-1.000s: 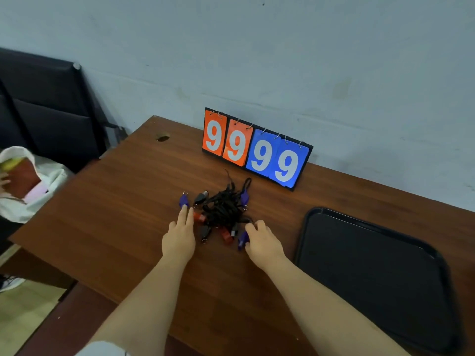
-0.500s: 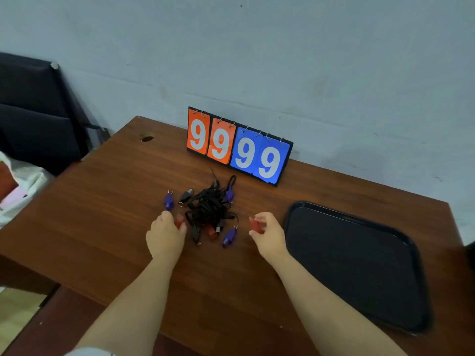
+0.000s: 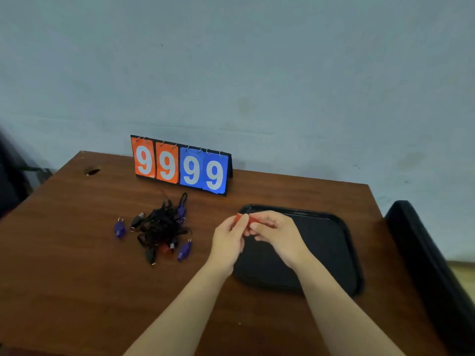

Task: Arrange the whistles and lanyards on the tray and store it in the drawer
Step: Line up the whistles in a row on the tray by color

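Though fingers hide most of the red whistle (image 3: 239, 217), left hand (image 3: 228, 238) and right hand (image 3: 279, 231) both pinch it over the tray's (image 3: 324, 255) left rim; beyond the tray, the scoreboard (image 3: 180, 166) reads 9999.

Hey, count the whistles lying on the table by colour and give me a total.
Purple whistles: 3
Black whistles: 2
Red whistle: 1
Total: 6 on the table. The held red whistle is left out; the lanyards may hide more.
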